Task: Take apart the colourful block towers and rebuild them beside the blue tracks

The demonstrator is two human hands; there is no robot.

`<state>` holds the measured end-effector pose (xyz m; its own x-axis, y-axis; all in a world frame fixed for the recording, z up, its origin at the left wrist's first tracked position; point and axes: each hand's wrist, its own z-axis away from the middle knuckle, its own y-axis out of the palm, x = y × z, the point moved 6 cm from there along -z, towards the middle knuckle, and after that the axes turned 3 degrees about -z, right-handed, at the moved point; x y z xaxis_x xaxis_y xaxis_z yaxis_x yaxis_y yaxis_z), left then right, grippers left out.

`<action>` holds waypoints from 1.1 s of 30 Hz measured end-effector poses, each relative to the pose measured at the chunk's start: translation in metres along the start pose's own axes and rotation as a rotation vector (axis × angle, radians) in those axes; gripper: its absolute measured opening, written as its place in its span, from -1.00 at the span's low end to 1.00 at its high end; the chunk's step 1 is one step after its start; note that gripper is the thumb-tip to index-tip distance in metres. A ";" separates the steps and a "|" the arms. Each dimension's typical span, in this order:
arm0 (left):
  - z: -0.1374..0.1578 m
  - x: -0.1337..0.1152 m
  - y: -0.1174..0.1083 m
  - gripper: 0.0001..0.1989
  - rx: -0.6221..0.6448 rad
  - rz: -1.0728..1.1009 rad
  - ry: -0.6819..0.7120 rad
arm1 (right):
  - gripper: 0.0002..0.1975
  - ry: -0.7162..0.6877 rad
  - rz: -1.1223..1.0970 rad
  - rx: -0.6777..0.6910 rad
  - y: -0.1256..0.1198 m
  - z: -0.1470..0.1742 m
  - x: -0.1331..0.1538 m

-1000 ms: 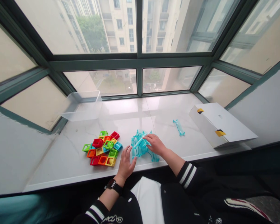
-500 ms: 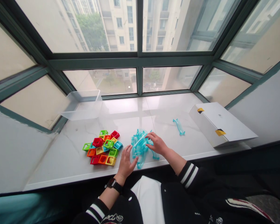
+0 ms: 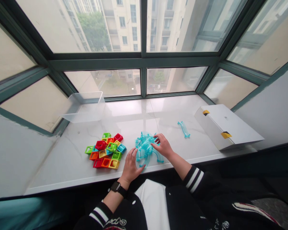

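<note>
A pile of clear blue curved track pieces [image 3: 145, 145] lies between my two hands near the sill's front edge. My left hand [image 3: 131, 167] is at the pile's left and front side, fingers and thumb spread around its edge, the thumb by the end of a front piece. On the right side, my right hand [image 3: 164, 147] curves over the pile with thumb and fingers apart. Neither hand has a piece gripped. A single clear blue track piece [image 3: 183, 129] lies apart to the right.
Colourful square blocks with round openings [image 3: 105, 153] are heaped left of my left hand. Behind them stands a clear plastic bin [image 3: 86, 108]. A white box [image 3: 228, 124] sits at the right. Window frames [image 3: 134, 64] bound the white sill [image 3: 62, 166].
My left thumb has moved slightly right along the pile's front. The front piece has shifted up into the pile. My right hand has moved slightly right, fingers still apart.
</note>
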<state>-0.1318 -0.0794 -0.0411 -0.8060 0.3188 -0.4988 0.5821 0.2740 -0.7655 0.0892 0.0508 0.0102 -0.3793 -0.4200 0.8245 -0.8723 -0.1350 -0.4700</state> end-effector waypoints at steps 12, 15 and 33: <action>-0.001 0.022 0.002 -0.32 -0.041 0.065 -0.145 | -0.51 0.099 -0.083 -0.135 -0.032 0.017 -0.011; -0.003 0.020 0.000 -0.35 -0.014 0.079 -0.131 | -0.50 0.130 -0.106 -0.165 -0.039 0.025 -0.013; -0.061 -0.056 -0.046 -0.33 -0.134 0.759 -0.249 | -0.57 -0.093 -0.165 -0.114 -0.026 0.033 0.059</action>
<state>-0.1070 -0.0544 0.0469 -0.1772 0.2546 -0.9507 0.9752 0.1757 -0.1347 0.0997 -0.0003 0.0608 -0.2028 -0.4821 0.8523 -0.9515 -0.1085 -0.2877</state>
